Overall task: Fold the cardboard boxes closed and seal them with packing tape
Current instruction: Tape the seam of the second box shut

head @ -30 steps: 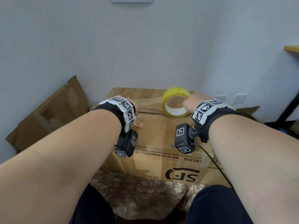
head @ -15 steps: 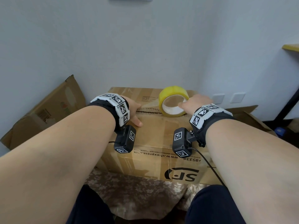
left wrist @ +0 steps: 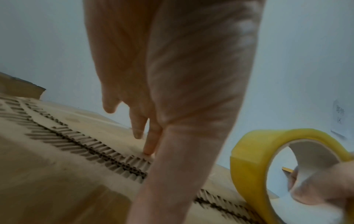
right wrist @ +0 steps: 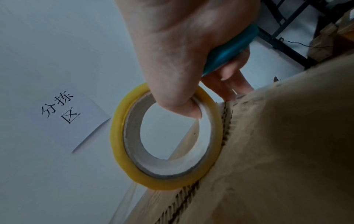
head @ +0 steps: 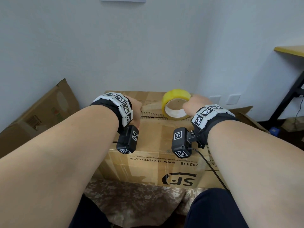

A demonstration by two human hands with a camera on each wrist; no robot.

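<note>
A closed cardboard box (head: 156,134) with an SF logo stands in front of me, its flap seam (head: 153,115) running across the top. My left hand (head: 134,109) lies on the box top left of the roll, with straight fingers (left wrist: 149,145) pressing down by the seam. A yellow tape roll (head: 176,104) stands on edge on the seam. My right hand (head: 195,102) grips that tape roll (right wrist: 122,151) with the thumb inside the core. The same hand (right wrist: 172,68) also clamps a teal tool handle (right wrist: 229,48) in its palm. Clear tape trails from the roll toward the left hand.
A second cardboard box (head: 37,116) leans against the wall on the left. An open box flap (head: 246,112) sits behind my right wrist. A desk with a black leg (head: 289,94) stands at far right. The box rests on a patterned cloth (head: 131,198).
My left hand has slid slightly away from me toward the seam, and its thumb is now hidden behind the wrist. The right hand still holds the roll in almost the same spot.
</note>
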